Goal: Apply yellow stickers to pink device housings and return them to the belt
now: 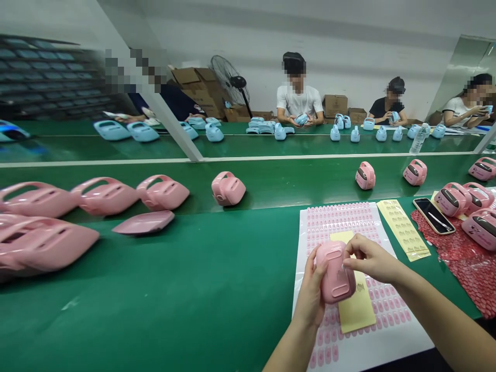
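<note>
My left hand (313,289) is wrapped round the left side of a pink plastic case (336,274), lifted above the white sheet. Its flat face with two raised bars is turned up. At the upper right of the case, the fingertips of my right hand (362,256) are pinched together; whatever they hold is too small to name. Beneath both hands lies the white sheet of pink oval stickers (327,354), with a yellow sticker sheet (358,315) on top of it.
Several pink cases (228,188) stand on the green table (174,299). Rightward are yellow sticker strips (405,230), a phone (434,216) and red bubble wrap (468,268). Across the table, people handle blue cases (279,132) near a water bottle (418,139).
</note>
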`<state>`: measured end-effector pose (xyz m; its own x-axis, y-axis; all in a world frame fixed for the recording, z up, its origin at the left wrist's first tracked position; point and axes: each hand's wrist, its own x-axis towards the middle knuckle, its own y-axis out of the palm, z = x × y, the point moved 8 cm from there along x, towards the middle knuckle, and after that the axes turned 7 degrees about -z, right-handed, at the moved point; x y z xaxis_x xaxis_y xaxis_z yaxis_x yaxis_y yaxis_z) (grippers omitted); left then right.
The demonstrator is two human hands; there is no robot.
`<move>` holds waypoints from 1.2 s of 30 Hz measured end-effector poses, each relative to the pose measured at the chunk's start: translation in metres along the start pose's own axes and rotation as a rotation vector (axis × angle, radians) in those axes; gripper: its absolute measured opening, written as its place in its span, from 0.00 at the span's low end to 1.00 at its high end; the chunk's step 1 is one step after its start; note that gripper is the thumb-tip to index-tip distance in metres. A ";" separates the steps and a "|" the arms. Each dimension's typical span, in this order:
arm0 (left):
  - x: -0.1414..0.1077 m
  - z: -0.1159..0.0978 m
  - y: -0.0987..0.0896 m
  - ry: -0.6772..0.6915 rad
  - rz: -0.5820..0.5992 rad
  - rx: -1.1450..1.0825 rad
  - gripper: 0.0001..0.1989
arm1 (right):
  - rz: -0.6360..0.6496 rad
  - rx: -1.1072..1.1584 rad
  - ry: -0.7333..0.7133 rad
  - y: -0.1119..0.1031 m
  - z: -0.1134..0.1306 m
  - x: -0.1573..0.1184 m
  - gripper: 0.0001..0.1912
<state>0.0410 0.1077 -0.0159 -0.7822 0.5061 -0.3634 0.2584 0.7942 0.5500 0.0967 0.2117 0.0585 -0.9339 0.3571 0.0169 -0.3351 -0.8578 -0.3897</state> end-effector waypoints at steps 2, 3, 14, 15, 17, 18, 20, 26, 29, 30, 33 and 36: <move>0.000 0.000 0.001 -0.004 0.010 0.006 0.34 | 0.019 -0.056 0.013 0.004 0.001 0.000 0.03; 0.000 0.001 0.001 -0.003 0.011 0.010 0.34 | 0.025 -0.072 0.021 0.005 0.001 0.001 0.04; -0.001 0.001 0.001 -0.012 0.008 0.004 0.35 | -0.123 -0.260 -0.056 0.006 0.010 -0.006 0.07; -0.002 0.001 0.001 -0.017 0.009 0.002 0.34 | -0.149 -0.300 -0.098 0.007 0.012 -0.008 0.07; -0.003 0.000 0.002 -0.025 0.006 -0.005 0.33 | -0.195 -0.373 -0.180 0.010 0.014 -0.011 0.07; -0.004 0.001 0.002 -0.025 0.002 -0.011 0.33 | -0.219 -0.405 -0.219 0.012 0.014 -0.012 0.07; -0.004 0.001 -0.001 -0.006 -0.020 0.000 0.34 | -0.272 -0.463 -0.295 0.013 0.015 -0.013 0.06; -0.001 -0.001 -0.003 0.047 -0.015 0.074 0.37 | -0.432 -0.274 -0.422 -0.007 0.027 -0.023 0.05; 0.002 -0.007 -0.004 0.036 -0.053 0.046 0.30 | -0.525 -0.131 -0.420 -0.010 0.020 -0.045 0.04; 0.003 -0.008 -0.004 0.029 -0.062 0.041 0.29 | -0.484 -0.126 -0.420 0.000 0.014 -0.052 0.06; 0.006 -0.008 -0.002 0.004 -0.077 0.031 0.28 | -0.222 -0.170 -0.408 0.051 -0.015 -0.078 0.12; 0.009 -0.005 0.002 -0.018 -0.066 0.022 0.29 | -0.093 -0.266 -0.408 0.091 -0.044 -0.100 0.20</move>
<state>0.0316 0.1119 -0.0146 -0.7876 0.4579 -0.4124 0.2188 0.8334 0.5076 0.1646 0.1140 -0.0190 -0.8920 0.2080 0.4013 -0.4255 -0.6859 -0.5904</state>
